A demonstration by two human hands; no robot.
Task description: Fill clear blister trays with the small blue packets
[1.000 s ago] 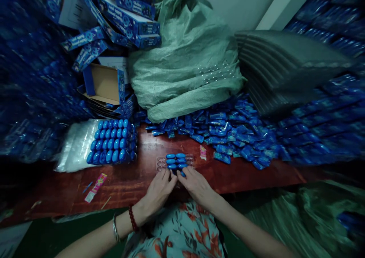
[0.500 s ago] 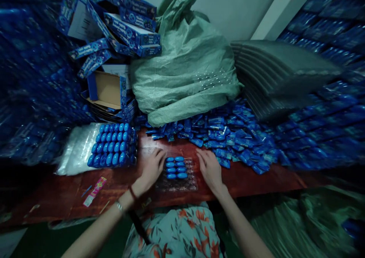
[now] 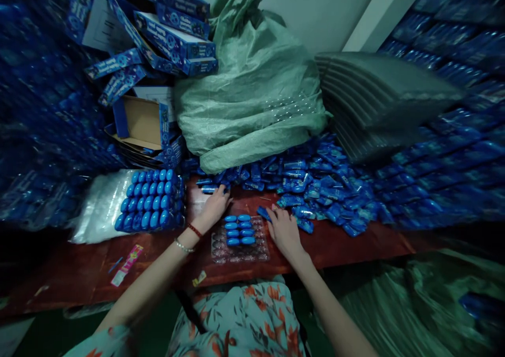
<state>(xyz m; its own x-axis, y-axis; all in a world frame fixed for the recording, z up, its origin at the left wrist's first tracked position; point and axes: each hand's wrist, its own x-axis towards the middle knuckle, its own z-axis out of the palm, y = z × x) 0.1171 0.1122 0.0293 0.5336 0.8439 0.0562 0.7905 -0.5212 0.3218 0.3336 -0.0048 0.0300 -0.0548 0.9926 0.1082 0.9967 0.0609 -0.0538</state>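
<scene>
A clear plastic tray (image 3: pixel 219 251) with moulded pockets lies in front of me, with several shiny blue capsule-shaped pieces (image 3: pixel 240 230) in two columns on it. My left hand (image 3: pixel 215 207) reaches past its far left corner, fingers curled down at a small blue wrapped packet (image 3: pixel 209 189); its fingertips are partly hidden. Right of the tray, my right hand (image 3: pixel 284 230) has its fingers bent over another blue packet (image 3: pixel 263 213), which sticks out to the left of the fingertips. Behind both hands spreads a heap of such packets (image 3: pixel 327 188).
At left, a filled block of blue pieces (image 3: pixel 148 204) sits on clear plastic bags (image 3: pixel 94 209). Printed cartons (image 3: pixel 142 122) pile up behind it. A large green sack (image 3: pixel 252 93) and a grey stack of sheets (image 3: pixel 386 88) stand at the back. A pink strip (image 3: pixel 127 265) lies front left.
My left hand has moved away from the tray's side, forward to the packets. The right hand has shifted slightly, and a blue packet now shows at its fingertips. The view has shifted a little.
</scene>
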